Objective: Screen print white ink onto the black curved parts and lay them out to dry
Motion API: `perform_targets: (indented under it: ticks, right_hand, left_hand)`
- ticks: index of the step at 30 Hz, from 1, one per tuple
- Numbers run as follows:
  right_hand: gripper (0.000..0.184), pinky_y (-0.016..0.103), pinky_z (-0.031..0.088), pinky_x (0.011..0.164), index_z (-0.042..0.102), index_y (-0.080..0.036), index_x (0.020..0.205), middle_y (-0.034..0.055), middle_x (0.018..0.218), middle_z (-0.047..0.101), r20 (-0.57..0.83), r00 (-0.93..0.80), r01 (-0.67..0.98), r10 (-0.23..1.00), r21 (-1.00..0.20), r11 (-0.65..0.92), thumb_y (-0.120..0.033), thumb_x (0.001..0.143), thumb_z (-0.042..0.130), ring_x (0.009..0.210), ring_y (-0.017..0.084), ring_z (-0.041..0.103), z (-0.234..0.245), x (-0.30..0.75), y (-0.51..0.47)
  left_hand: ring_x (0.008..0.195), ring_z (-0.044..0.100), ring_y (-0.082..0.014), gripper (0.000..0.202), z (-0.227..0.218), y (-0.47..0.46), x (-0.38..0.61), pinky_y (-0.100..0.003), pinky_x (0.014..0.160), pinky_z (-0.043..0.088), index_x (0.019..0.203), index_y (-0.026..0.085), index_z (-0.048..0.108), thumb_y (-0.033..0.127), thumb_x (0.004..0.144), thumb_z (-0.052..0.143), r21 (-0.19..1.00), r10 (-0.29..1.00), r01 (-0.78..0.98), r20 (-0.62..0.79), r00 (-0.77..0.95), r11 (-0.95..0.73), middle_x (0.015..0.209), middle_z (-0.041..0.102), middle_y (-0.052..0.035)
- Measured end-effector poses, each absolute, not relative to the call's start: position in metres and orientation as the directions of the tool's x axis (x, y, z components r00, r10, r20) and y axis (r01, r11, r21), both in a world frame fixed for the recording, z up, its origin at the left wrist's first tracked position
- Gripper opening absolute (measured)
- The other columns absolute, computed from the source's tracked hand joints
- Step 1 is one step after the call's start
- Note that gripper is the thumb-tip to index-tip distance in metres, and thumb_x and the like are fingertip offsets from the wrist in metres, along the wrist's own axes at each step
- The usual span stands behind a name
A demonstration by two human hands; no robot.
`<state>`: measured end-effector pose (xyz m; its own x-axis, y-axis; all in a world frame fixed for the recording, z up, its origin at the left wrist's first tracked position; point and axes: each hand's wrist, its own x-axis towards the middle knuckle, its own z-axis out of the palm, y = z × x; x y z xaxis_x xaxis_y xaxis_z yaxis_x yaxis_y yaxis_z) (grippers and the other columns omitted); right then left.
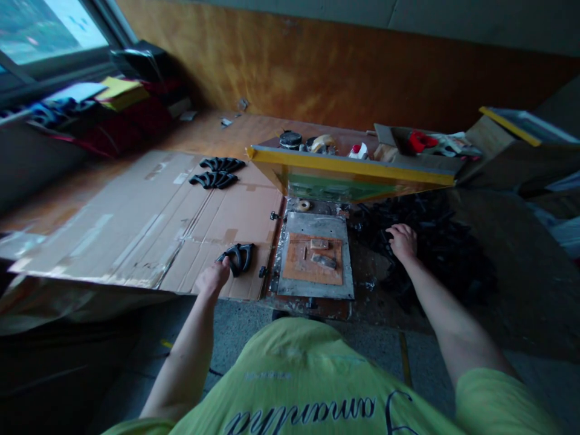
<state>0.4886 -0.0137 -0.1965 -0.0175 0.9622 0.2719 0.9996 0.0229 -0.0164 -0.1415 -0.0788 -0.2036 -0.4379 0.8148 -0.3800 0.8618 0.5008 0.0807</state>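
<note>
My left hand (212,277) rests at the near edge of a flattened cardboard sheet (136,223), its fingers on a black curved piece (238,258). Two rows of similar black pieces (216,172) lie farther back on the cardboard. My right hand (402,241) is curled at the edge of a heap of black pieces (435,260), and the fingers are partly hidden among them. Between my hands sits a metal plate (315,257) topped with an orange pad. A raised yellow-edged screen frame (353,172) hangs above it.
Jars, a red-and-white container and rags (430,144) stand on the bench behind the frame. A wooden wall (317,66) rises at the back. Papers and dark fabric (109,106) lie under a window at the far left. A grey floor (231,329) lies below the bench's near edge.
</note>
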Motion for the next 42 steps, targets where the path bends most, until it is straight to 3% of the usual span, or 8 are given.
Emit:
perform_targets:
  ticks: [8, 15, 20, 23, 26, 34, 38, 42]
  right_hand:
    - [0.016, 0.057, 0.019, 0.113, 0.069, -0.024, 0.091, 0.0060, 0.113, 0.069, 0.251, -0.064, 0.997, 0.966, -0.033, 0.075, -0.017, 0.084, 0.056, 0.128, 0.027, 0.043, -0.202, 0.460, -0.026]
    - [0.030, 0.056, 0.013, 0.117, 0.065, -0.020, 0.098, 0.0090, 0.101, 0.070, 0.131, -0.170, 0.983, 0.977, 0.088, 0.159, -0.004, 0.078, 0.049, 0.116, 0.026, 0.052, -0.203, 0.433, -0.039]
    - [0.031, 0.050, 0.038, 0.106, 0.064, -0.018, 0.116, 0.0131, 0.109, 0.067, 0.261, -0.107, 0.947, 0.959, -0.267, 0.178, -0.020, 0.089, 0.049, 0.107, 0.028, 0.059, -0.184, 0.393, -0.039]
    - [0.042, 0.043, 0.047, 0.099, 0.055, -0.023, 0.135, 0.0107, 0.118, 0.065, 0.275, -0.201, 0.778, 0.940, -0.538, 0.324, -0.029, 0.095, 0.046, 0.110, 0.025, 0.060, -0.176, 0.335, -0.047]
    - [0.042, 0.041, 0.049, 0.097, 0.054, -0.028, 0.137, 0.0074, 0.122, 0.066, 0.249, -0.287, 0.649, 0.925, -0.659, 0.379, -0.027, 0.096, 0.046, 0.112, 0.022, 0.061, -0.178, 0.278, -0.057]
    - [0.020, 0.036, 0.046, 0.084, 0.076, -0.024, 0.099, 0.0063, 0.089, 0.068, 0.223, -0.372, 0.813, 0.901, -0.390, 0.432, -0.018, 0.093, 0.058, 0.092, 0.022, 0.057, -0.192, 0.237, -0.048]
    - [0.026, 0.035, 0.045, 0.081, 0.075, -0.025, 0.106, 0.0066, 0.092, 0.068, 0.245, -0.454, 0.818, 0.857, -0.267, 0.510, -0.015, 0.093, 0.054, 0.092, 0.022, 0.055, -0.191, 0.237, -0.056]
    - [0.029, 0.036, 0.045, 0.091, 0.072, -0.023, 0.115, 0.0068, 0.099, 0.070, 0.289, -0.387, 0.809, 0.876, -0.349, 0.473, -0.014, 0.092, 0.056, 0.096, 0.022, 0.058, -0.180, 0.270, -0.059]
  left_hand:
    - [0.099, 0.068, -0.0350, 0.069, -0.164, -0.055, -0.107, -0.042, 0.081, 0.050, 0.113, 0.015, 0.068, 0.058, 0.097, 0.016, 0.108, 0.858, 0.868, -0.256, -0.446, 0.484, 0.107, 0.072, -0.0226]
    - [0.089, 0.068, -0.0275, 0.060, -0.126, -0.028, -0.060, -0.034, 0.075, 0.045, 0.097, 0.020, 0.069, 0.058, 0.097, 0.023, 0.355, 0.943, 0.874, -0.127, -0.308, 0.333, 0.098, 0.074, -0.0146]
    - [0.068, 0.061, -0.0190, 0.054, -0.108, -0.020, -0.043, -0.029, 0.064, 0.041, 0.089, 0.018, 0.069, 0.056, 0.096, 0.031, 0.610, 0.971, 0.765, -0.029, -0.236, 0.204, 0.073, 0.069, -0.0080]
    - [0.052, 0.053, -0.0139, 0.052, -0.097, -0.012, -0.035, -0.025, 0.055, 0.040, 0.087, 0.017, 0.067, 0.058, 0.094, 0.036, 0.837, 0.979, 0.536, 0.003, -0.204, 0.109, 0.056, 0.059, -0.0029]
    - [0.044, 0.046, -0.0102, 0.050, -0.076, 0.000, -0.024, -0.022, 0.048, 0.039, 0.090, 0.017, 0.064, 0.062, 0.092, 0.042, 0.970, 0.972, 0.243, 0.081, -0.221, -0.026, 0.051, 0.052, 0.0015]
    - [0.039, 0.045, -0.0071, 0.048, -0.003, 0.022, 0.008, -0.017, 0.042, 0.034, 0.093, 0.018, 0.061, 0.058, 0.097, 0.037, 0.950, 0.933, 0.066, 0.313, -0.178, -0.306, 0.049, 0.049, 0.0046]
    - [0.039, 0.044, -0.0074, 0.053, 0.000, 0.019, 0.012, -0.017, 0.042, 0.035, 0.085, 0.016, 0.062, 0.060, 0.097, 0.036, 0.957, 0.945, 0.053, 0.291, -0.147, -0.286, 0.047, 0.048, 0.0036]
    - [0.047, 0.051, -0.0088, 0.058, -0.017, -0.009, 0.001, -0.019, 0.045, 0.039, 0.086, 0.014, 0.066, 0.065, 0.093, 0.040, 0.979, 0.974, 0.019, 0.202, -0.098, -0.201, 0.056, 0.057, -0.0002]
